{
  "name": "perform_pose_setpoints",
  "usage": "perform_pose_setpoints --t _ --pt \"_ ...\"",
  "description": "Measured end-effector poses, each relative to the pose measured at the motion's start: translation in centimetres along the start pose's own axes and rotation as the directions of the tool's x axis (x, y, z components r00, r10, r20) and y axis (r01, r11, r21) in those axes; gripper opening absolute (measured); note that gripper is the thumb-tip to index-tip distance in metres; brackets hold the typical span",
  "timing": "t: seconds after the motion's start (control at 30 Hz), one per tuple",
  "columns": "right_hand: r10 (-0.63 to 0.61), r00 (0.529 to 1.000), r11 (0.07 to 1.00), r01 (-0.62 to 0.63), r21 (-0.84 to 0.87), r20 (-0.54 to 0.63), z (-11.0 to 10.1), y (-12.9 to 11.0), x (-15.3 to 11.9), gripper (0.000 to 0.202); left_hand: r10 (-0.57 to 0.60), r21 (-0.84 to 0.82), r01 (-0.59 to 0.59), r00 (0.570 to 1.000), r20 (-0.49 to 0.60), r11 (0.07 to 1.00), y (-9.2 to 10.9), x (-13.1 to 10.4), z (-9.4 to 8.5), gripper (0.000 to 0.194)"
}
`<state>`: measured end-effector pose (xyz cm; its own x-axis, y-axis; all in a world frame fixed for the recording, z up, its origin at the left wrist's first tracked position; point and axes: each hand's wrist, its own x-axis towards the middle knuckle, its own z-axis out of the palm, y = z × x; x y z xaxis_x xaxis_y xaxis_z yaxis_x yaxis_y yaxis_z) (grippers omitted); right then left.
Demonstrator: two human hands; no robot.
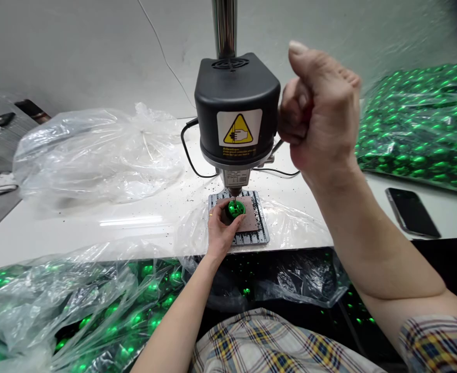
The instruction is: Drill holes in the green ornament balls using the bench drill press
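Note:
A small black bench drill press (236,103) stands in front of me, a yellow hand-warning label on its head. Under its bit, my left hand (221,230) grips a shiny green ball (236,209) between thumb and fingers. The ball rests on a brownish square pad (252,220) over the slotted metal base (265,235), and the bit tip meets or nearly meets its top. To the right of the head, my right hand (322,103) is closed in a fist around the press's lever (277,147); most of the lever is hidden by the fingers.
Clear plastic bags (100,150) lie on the white table (135,228) at left. A bag of green balls (423,124) stands at right, near a black phone (413,211). More bagged green balls (151,285) are below the front edge. Dark shavings surround the base.

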<state>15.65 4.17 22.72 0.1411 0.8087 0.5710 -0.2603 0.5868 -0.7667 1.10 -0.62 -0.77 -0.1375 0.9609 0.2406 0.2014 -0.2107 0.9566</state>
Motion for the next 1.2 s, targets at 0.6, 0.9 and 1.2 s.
perform_pose_setpoints --t 0.6,0.9,1.2 --pt "-0.298 0.953 0.95 0.301 -0.083 0.052 -1.4 1.2 -7.3 0.053 0.054 0.033 -0.054 0.998 0.018 0.998 -0.2 0.0 -0.2 0.047" --pt "-0.536 0.838 0.83 0.545 -0.117 0.102 -2.7 4.2 -8.1 0.052 0.053 0.026 -0.053 0.999 0.011 0.998 -0.3 0.0 -0.1 0.048" --pt "-0.675 0.68 0.708 0.706 -0.009 0.286 -3.2 5.0 -8.2 0.041 0.043 0.036 -0.043 0.999 0.0 0.998 -0.1 -0.1 -0.2 0.048"
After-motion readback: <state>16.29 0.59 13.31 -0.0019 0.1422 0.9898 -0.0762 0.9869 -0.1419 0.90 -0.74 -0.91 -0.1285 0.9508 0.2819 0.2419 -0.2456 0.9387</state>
